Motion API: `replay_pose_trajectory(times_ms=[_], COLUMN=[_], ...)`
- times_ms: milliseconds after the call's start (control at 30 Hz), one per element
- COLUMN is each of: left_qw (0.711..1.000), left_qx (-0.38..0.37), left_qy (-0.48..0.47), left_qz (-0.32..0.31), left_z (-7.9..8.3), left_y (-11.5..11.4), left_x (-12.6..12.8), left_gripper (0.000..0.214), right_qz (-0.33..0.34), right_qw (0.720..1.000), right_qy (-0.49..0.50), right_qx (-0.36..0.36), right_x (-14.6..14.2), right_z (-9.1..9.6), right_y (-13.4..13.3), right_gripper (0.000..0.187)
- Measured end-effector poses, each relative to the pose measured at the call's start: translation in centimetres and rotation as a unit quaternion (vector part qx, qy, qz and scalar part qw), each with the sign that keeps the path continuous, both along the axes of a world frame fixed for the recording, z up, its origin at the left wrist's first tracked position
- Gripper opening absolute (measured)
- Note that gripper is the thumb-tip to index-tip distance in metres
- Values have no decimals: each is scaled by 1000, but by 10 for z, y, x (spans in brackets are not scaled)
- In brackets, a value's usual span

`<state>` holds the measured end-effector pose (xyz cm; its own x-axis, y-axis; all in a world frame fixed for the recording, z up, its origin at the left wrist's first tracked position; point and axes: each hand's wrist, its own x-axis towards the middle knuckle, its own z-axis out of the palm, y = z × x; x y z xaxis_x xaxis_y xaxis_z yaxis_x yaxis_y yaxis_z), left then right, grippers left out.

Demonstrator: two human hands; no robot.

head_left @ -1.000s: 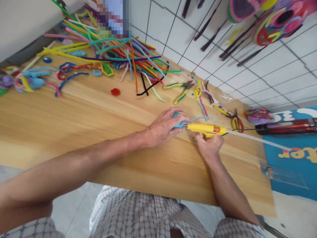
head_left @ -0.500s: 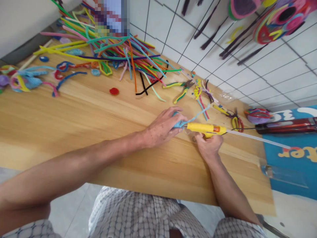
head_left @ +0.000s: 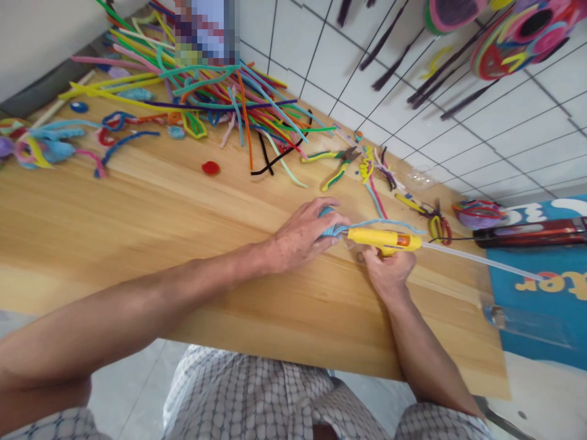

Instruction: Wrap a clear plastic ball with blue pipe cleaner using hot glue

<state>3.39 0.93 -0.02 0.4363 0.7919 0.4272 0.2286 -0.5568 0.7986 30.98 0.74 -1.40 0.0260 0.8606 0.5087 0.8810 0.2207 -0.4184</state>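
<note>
My left hand (head_left: 305, 235) is closed around a light blue piece wound from pipe cleaner (head_left: 331, 225), partly hidden by the fingers. From it a loose blue pipe cleaner end (head_left: 387, 222) runs to the right, behind the glue gun. Gripped in my right hand (head_left: 392, 269) is a yellow hot glue gun (head_left: 378, 238), lying level with its nozzle at the blue piece; whether the tip touches cannot be told. A clear glue stick (head_left: 481, 260) sticks out of its rear.
Behind my hands lie green-and-yellow pliers (head_left: 337, 165) and a large heap of coloured pipe cleaners (head_left: 206, 91). A red button-like disc (head_left: 211, 167) sits to the left. Scissors (head_left: 438, 226) and a yarn-like ball (head_left: 479, 214) are at the right. A tiled wall (head_left: 362, 79) bounds the back.
The loose blue pipe cleaner end has swung down and now stretches farther right, along the glue gun. The gun and right hand have shifted very slightly right; the left hand stays put.
</note>
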Motion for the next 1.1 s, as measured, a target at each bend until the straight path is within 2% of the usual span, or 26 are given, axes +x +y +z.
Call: replay_pose_trajectory(times_ms=[233, 467, 1100], left_qw=[1000, 1000, 1000], left_qx=[6, 13, 7], left_qy=[-1, 12, 13], left_qz=[0, 0, 7], left_z=[1, 1, 2], left_y=[0, -1, -1], left_x=[0, 0, -1], left_gripper=[33, 34, 35], right_qz=[12, 16, 24], right_qw=[1000, 1000, 1000], right_qy=[9, 3, 2], right_qx=[19, 0, 13], right_x=[2, 5, 6], right_z=[-3, -3, -5], right_y=[2, 1, 0], right_gripper=[7, 8, 9])
